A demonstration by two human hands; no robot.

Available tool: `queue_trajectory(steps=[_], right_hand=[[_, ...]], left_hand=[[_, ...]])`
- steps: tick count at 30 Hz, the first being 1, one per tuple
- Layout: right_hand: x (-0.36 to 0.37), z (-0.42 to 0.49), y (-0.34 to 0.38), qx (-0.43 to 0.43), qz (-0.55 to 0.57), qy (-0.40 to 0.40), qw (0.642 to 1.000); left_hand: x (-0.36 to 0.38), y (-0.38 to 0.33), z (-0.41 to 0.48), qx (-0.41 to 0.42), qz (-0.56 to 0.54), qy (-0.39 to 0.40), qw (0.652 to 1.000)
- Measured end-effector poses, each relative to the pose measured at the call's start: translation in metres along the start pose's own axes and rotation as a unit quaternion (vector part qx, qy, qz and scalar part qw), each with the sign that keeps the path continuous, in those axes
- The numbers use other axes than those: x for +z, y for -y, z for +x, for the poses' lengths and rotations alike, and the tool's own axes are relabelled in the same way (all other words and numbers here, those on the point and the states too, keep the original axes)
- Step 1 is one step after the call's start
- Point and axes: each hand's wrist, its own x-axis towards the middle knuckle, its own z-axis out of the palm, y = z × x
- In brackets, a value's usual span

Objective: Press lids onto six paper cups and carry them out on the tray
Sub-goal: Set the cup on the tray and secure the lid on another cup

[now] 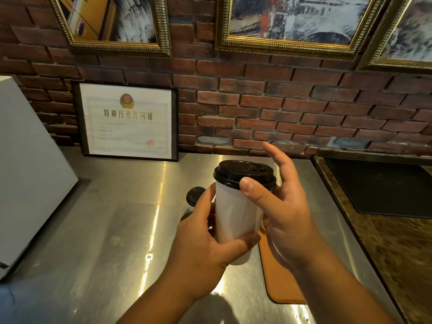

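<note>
Glossy steel counter [105, 230], matt paper cup [233, 218].

The left grip [205, 232] wraps the lower half of a white paper cup [233, 213]. Its fingers curl round the cup's left and far side, and its thumb [245, 240] lies across the near side. The right grip [282, 206] stands just right of the cup, thumb [249, 187] pressing the near rim of the black lid [243, 170], other fingers [273, 153] straight and raised beyond it. The bare left forearm [168, 298] and right forearm [339, 288] come in from the near edge and converge.
</note>
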Motion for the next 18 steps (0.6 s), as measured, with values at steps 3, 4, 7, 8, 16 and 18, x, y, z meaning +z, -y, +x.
queue_trajectory(steps=[3,4,7,8,16,18], right_hand=[[-0.001,-0.002,-0.004,0.007,0.001,-0.011,1.0],[-0.001,-0.003,-0.005,0.01,0.001,-0.016,1.0],[-0.003,-0.006,-0.008,0.018,-0.006,-0.015,1.0],[-0.004,-0.007,-0.009,0.019,-0.009,-0.007,1.0],[-0.02,-0.014,-0.016,0.014,-0.024,0.026,0.999],[-0.024,-0.013,-0.015,0.009,-0.028,0.032,0.999]], left_hand=[[0.001,0.0,-0.002,-0.001,-0.003,-0.001,1.0],[0.001,0.0,-0.003,0.001,-0.005,0.0,1.0],[0.003,-0.003,-0.005,0.006,-0.009,-0.001,1.0],[0.004,-0.004,-0.005,0.007,-0.013,-0.001,1.0],[0.013,-0.002,-0.005,0.009,0.016,-0.022,1.0],[0.016,-0.001,-0.004,0.012,0.017,-0.022,1.0]])
